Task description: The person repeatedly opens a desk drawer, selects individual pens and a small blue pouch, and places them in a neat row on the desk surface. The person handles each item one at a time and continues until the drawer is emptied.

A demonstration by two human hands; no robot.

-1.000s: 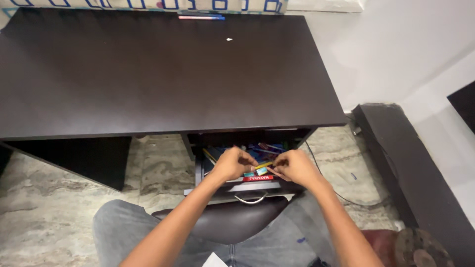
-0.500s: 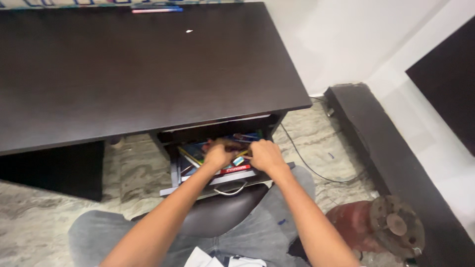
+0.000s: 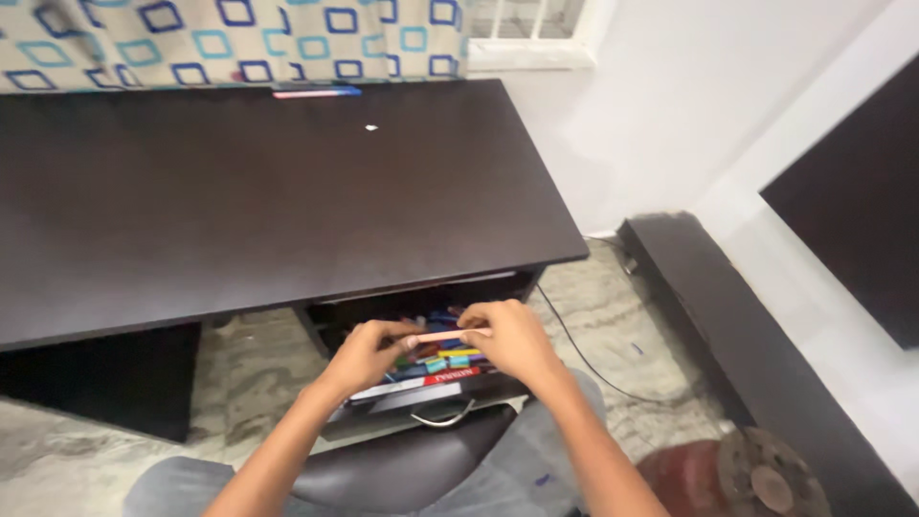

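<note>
Beneath a dark wooden tabletop [image 3: 268, 191], left hand [image 3: 369, 354] and right hand [image 3: 507, 337] pinch a slim pink pencil [image 3: 448, 335] above an open drawer [image 3: 421, 397]; level, gentle fingers suit it.

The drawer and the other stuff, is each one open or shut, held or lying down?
Drawer: pulled open, full of coloured stationery.
Pink pencil: held level over the drawer, one end in each hand.
Left hand: pinching the pencil.
Right hand: pinching the pencil.
Pen: lying at the desk's far edge.
</note>
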